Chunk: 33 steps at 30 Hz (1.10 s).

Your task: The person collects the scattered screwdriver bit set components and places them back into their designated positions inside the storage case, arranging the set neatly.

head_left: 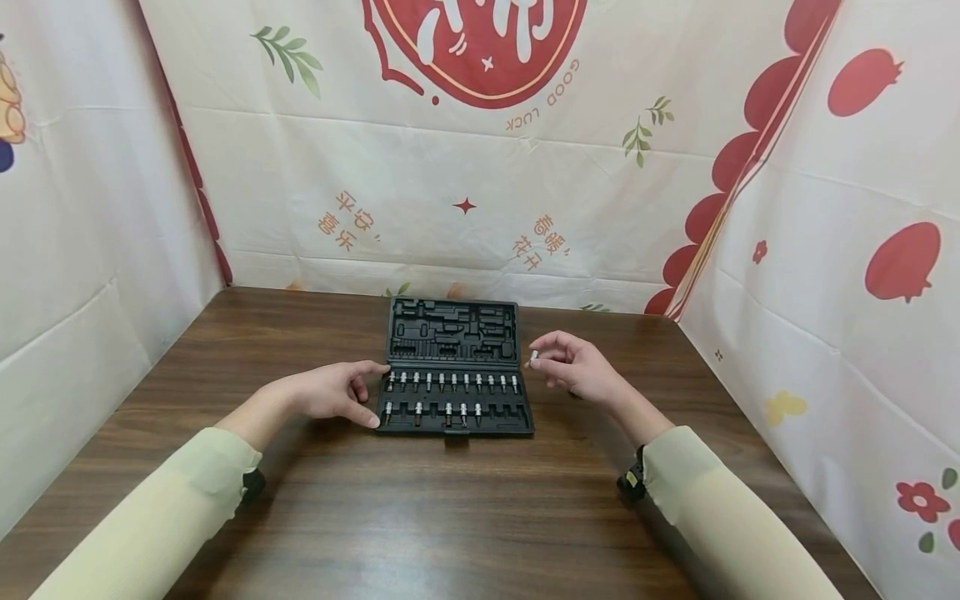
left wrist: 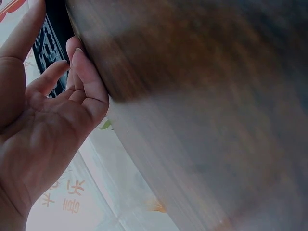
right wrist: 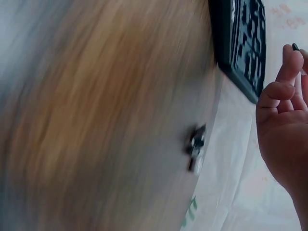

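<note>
An open black bit socket case (head_left: 457, 425) lies on the table, its lid (head_left: 453, 329) tilted back. Silver bit sockets (head_left: 448, 412) stand in two rows in its base; the front row has gaps. My left hand (head_left: 322, 392) rests at the case's left side, index fingertip near the hinge and thumb at the front corner. Right of the case, my right hand (head_left: 581, 367) pinches a small silver bit socket (head_left: 534, 357) between thumb and index finger. Its dark tip (right wrist: 295, 47) shows past the fingers in the right wrist view.
A few loose bit sockets (right wrist: 196, 144) lie on the wooden table (head_left: 420, 517) under the right hand, mostly hidden in the head view. Printed white cloth (head_left: 450, 167) hangs behind the table and along both sides.
</note>
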Each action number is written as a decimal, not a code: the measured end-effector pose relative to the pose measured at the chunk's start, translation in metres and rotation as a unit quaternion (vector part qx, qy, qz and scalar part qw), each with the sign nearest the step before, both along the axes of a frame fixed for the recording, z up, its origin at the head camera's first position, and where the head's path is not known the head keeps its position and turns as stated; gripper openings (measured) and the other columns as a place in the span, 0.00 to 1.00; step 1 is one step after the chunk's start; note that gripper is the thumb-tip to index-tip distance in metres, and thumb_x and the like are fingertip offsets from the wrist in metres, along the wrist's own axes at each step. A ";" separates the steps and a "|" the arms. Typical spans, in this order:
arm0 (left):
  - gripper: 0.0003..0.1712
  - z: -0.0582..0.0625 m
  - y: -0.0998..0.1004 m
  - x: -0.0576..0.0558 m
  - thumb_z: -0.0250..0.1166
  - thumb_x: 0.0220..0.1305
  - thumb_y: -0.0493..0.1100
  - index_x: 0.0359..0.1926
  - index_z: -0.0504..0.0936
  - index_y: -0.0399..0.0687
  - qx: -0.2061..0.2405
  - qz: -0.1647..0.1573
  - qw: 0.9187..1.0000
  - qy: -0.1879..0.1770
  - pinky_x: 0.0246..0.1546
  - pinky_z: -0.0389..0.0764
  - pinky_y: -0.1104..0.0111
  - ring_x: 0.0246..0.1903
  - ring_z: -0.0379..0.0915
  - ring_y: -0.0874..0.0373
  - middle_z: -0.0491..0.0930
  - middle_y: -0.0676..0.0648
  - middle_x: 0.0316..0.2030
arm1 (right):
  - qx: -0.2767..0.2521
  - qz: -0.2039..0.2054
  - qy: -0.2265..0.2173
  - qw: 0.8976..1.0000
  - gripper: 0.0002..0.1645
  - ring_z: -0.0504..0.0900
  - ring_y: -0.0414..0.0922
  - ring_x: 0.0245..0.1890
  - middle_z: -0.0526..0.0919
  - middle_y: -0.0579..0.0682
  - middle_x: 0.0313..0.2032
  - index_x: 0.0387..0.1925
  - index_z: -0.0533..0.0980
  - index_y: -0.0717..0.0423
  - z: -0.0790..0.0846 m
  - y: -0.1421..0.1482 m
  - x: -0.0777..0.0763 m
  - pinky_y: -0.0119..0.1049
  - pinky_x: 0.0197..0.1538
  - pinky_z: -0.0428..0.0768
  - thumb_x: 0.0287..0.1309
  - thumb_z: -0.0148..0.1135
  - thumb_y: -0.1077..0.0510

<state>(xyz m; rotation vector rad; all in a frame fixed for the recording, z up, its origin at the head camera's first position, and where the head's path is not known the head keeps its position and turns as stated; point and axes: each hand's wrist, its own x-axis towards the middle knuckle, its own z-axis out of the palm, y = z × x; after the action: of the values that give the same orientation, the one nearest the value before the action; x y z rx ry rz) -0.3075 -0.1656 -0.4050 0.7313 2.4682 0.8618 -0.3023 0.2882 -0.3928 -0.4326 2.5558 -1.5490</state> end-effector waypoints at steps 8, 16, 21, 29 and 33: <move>0.55 0.000 -0.001 0.000 0.83 0.64 0.51 0.84 0.64 0.42 0.001 0.000 1.000 -0.001 0.46 0.76 0.61 0.44 0.73 0.53 0.78 0.42 0.46 | 0.004 0.019 -0.004 1.000 0.25 0.83 0.46 0.34 0.92 0.60 0.52 0.67 0.80 0.62 0.000 -0.036 -0.002 0.41 0.38 0.84 0.77 0.70 0.53; 0.55 0.000 0.000 0.000 0.83 0.64 0.51 0.84 0.65 0.43 -0.001 0.001 1.000 0.001 0.47 0.76 0.61 0.44 0.73 0.53 0.78 0.43 0.46 | 0.012 0.040 0.004 0.999 0.23 0.83 0.53 0.37 0.91 0.51 0.44 0.64 0.83 0.59 -0.003 -0.069 -0.002 0.40 0.37 0.80 0.75 0.72 0.52; 0.55 -0.001 0.000 -0.001 0.83 0.64 0.51 0.84 0.64 0.43 0.000 0.002 1.000 -0.002 0.47 0.76 0.61 0.45 0.72 0.53 0.78 0.43 0.46 | 0.022 0.058 0.013 0.998 0.22 0.84 0.55 0.39 0.91 0.46 0.43 0.62 0.84 0.60 -0.005 -0.089 -0.006 0.44 0.43 0.84 0.74 0.72 0.53; 0.55 -0.001 0.000 0.000 0.83 0.64 0.52 0.84 0.65 0.45 -0.005 0.008 1.000 -0.006 0.47 0.76 0.61 0.45 0.72 0.52 0.78 0.43 0.47 | 0.021 0.077 -0.004 0.997 0.20 0.86 0.51 0.40 0.92 0.47 0.44 0.60 0.85 0.58 -0.012 -0.116 -0.012 0.43 0.46 0.86 0.73 0.73 0.52; 0.55 0.000 0.000 0.000 0.84 0.63 0.52 0.83 0.66 0.45 -0.006 0.013 1.000 -0.009 0.47 0.76 0.61 0.45 0.73 0.52 0.78 0.42 0.47 | 0.022 0.093 -0.012 0.995 0.18 0.84 0.44 0.37 0.91 0.47 0.43 0.58 0.86 0.56 -0.016 -0.131 -0.012 0.40 0.44 0.85 0.72 0.74 0.53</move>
<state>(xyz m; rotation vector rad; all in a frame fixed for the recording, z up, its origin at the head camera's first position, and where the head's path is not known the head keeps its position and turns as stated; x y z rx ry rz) -0.3074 -0.1655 -0.4050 0.6853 2.4697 0.8592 -0.3147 0.1571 -0.4087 -0.6242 2.4465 -1.4229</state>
